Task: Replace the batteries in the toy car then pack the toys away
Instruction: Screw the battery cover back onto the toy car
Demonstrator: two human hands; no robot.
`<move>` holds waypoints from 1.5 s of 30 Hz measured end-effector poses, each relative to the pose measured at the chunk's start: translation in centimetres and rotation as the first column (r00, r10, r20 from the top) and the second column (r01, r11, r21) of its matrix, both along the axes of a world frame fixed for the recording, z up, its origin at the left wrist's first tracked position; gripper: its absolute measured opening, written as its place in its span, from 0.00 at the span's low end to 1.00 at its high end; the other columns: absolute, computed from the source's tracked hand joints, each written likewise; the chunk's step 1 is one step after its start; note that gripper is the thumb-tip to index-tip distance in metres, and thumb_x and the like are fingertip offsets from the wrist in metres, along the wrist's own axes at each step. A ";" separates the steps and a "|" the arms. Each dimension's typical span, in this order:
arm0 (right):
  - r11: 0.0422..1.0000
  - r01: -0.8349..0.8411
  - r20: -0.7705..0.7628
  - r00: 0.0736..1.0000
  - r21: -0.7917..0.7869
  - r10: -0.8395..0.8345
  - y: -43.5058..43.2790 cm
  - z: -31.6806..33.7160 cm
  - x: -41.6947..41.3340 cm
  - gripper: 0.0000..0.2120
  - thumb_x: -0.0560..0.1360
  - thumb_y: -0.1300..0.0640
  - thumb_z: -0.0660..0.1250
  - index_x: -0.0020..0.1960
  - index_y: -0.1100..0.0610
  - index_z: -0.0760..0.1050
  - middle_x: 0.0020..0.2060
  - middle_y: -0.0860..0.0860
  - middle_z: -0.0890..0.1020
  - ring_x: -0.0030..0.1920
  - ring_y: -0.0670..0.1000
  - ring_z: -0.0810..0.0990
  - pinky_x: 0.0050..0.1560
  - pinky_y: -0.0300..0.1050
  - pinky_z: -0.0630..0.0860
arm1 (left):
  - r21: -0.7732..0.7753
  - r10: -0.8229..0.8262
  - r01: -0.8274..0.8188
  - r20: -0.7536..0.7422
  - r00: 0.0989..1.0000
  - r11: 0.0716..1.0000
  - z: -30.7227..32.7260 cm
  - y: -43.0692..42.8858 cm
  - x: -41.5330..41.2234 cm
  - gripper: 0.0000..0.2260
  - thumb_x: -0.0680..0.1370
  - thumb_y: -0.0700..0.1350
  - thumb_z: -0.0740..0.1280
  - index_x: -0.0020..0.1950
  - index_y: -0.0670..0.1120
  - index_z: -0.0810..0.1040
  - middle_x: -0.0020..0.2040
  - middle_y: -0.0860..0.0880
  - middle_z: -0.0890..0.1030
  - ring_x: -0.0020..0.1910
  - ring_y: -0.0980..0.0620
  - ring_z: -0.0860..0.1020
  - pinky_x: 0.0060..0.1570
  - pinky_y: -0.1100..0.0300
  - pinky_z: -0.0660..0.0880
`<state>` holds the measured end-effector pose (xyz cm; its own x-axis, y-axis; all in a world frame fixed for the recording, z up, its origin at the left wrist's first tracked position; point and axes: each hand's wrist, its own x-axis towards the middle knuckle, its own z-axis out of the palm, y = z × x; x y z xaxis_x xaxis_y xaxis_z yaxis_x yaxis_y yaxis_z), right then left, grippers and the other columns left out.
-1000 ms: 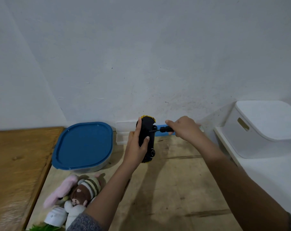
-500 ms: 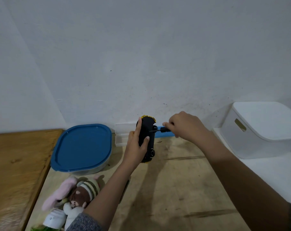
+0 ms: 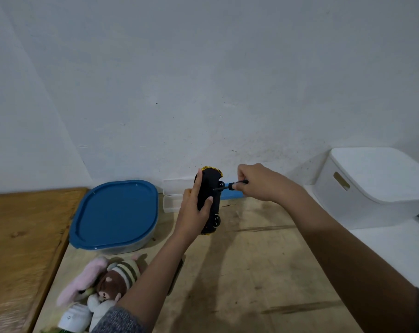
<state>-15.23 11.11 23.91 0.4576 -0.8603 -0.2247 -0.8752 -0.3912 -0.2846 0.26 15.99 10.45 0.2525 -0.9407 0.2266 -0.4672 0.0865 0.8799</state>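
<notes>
Scuffed pale wall (image 3: 203,80), worn plywood tabletop (image 3: 251,272), darker wooden table (image 3: 19,236) at left

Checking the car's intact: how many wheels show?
2: the upper wheel by the screwdriver, the lower wheel near the table. Others may be hidden behind the toy car.

Far left on the table (image 3: 251,272): lidded container (image 3: 115,215), plush toys (image 3: 103,284) nearer. Centre: toy car (image 3: 209,200) upright, screwdriver (image 3: 230,186) against its right side, small box (image 3: 171,195) behind. Far right: storage bin (image 3: 376,186) on an adjoining surface.
</notes>
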 end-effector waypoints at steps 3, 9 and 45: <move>0.998 0.042 -0.036 0.998 -0.052 -0.044 0.1 -0.6 0.0 0.19 0.81 0.47 0.54 0.35 0.56 0.67 0.41 0.55 0.80 0.37 0.53 0.74 0.39 0.46 0.69 | -0.003 0.005 -0.005 -0.024 1.000 1.000 -0.1 0.1 0.1 0.31 0.80 0.44 0.61 0.76 0.61 0.48 0.52 0.46 0.71 0.45 0.61 0.72 0.41 0.77 0.68; 0.959 -0.181 -0.276 0.954 -0.217 0.118 1.6 0.7 1.1 0.12 0.78 0.53 0.60 0.56 0.58 0.63 0.46 0.55 0.74 0.39 0.55 0.70 0.36 0.46 0.65 | 0.015 0.003 -0.002 -0.076 0.997 1.000 -0.2 -0.4 -0.1 0.31 0.80 0.43 0.62 0.76 0.62 0.49 0.57 0.45 0.71 0.49 0.63 0.71 0.43 0.76 0.67; 0.670 0.333 0.164 0.809 0.663 -0.564 2.2 -3.6 -0.6 0.15 0.77 0.57 0.53 0.35 0.58 0.71 0.23 0.48 0.67 0.21 0.44 0.60 0.21 0.35 0.54 | 0.173 0.087 -0.032 -0.321 0.943 0.984 -2.2 2.0 -1.5 0.29 0.77 0.44 0.67 0.74 0.51 0.57 0.60 0.48 0.76 0.58 0.50 0.76 0.55 0.58 0.74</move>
<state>-15.85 13.30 20.27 0.1926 -0.7263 -0.6598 -0.7007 0.3690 -0.6107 -1.25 18.01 8.23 0.3429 -0.9388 -0.0327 -0.1521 -0.0898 0.9843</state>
